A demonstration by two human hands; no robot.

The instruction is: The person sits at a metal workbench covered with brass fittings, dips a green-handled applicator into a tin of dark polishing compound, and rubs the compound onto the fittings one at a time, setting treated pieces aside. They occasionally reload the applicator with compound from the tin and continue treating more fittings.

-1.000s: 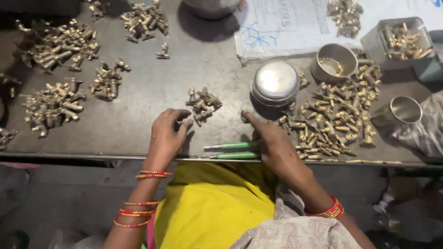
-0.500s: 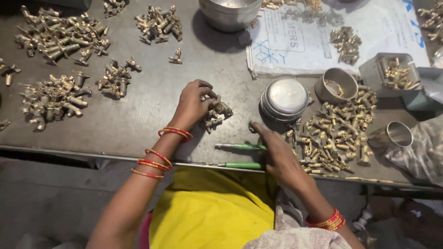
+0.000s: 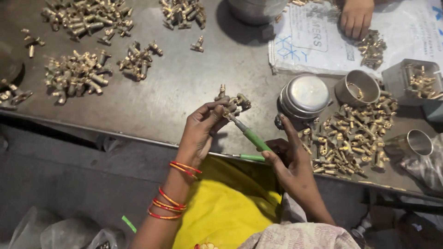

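Observation:
My left hand (image 3: 201,130) is closed around a small brass fitting (image 3: 225,110), held just above the near edge of the metal table (image 3: 184,83). My right hand (image 3: 286,159) grips a green-handled screwdriver (image 3: 251,137) whose tip meets that fitting. A second green-handled screwdriver (image 3: 247,157) lies at the table edge under my hands. A few brass fittings (image 3: 239,101) sit on the table just beyond my left fingers.
Piles of brass fittings lie at the left (image 3: 76,76), at the back (image 3: 85,16) and at the right (image 3: 353,138). A lidded steel tin (image 3: 305,95), steel cups (image 3: 357,87) (image 3: 417,142) and a clear box (image 3: 415,80) stand at the right. Another person's hand (image 3: 356,16) rests on a printed sheet (image 3: 314,46).
My left hand has lifted a fitting off the small pile and drawn it toward me. My right hand has picked up one green screwdriver and set its tip to the fitting.

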